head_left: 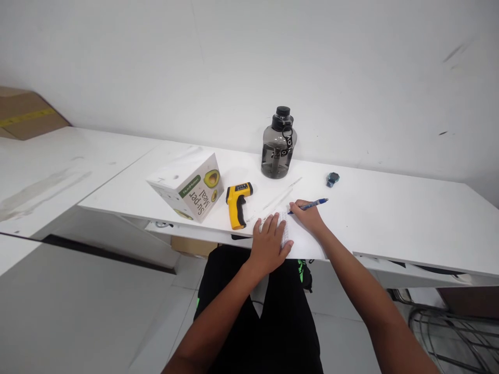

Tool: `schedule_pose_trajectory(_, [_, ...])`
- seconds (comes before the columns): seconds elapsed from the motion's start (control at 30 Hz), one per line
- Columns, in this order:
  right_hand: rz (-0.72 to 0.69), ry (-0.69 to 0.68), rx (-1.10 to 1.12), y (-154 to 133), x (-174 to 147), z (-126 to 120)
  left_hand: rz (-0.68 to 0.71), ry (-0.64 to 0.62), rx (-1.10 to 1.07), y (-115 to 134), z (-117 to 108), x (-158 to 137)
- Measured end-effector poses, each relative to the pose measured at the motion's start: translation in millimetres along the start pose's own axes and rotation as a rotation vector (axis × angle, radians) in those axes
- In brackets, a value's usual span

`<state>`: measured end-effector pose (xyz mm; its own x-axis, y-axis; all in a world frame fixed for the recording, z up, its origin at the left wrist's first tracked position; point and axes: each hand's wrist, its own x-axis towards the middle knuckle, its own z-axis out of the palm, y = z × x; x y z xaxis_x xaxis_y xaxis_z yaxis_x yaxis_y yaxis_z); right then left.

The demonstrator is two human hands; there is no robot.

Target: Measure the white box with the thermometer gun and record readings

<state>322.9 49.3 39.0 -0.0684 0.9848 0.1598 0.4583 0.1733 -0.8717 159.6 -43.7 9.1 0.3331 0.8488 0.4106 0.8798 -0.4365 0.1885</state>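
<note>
My right hand (307, 215) grips a blue pen (316, 203), its tip down by the right edge of a small sheet of paper with fine print or writing (284, 234). Flat over that paper lies my left hand (270, 241), fingers spread, near the front edge of the white table (374, 218). Much of the paper is hidden under the left hand. Just left of it is a yellow and black infrared thermometer gun (236, 205), lying on its side.
A white "Su-per Meal" box (191, 184) stands left of the thermometer. Behind, near the wall, is a dark transparent water bottle (278, 145). A wristwatch (332, 179) lies to the right. A cardboard box (29, 114) sits far left, and a metal wire rack (448, 332) is at lower right.
</note>
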Motion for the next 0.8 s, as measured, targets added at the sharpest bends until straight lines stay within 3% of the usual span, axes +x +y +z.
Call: schedule_pose_trajectory(0.8, [0.004,0.057,0.001,-5.2,-2.0,0.5,0.011,0.036,0.002,-1.8,3.7,-1.5])
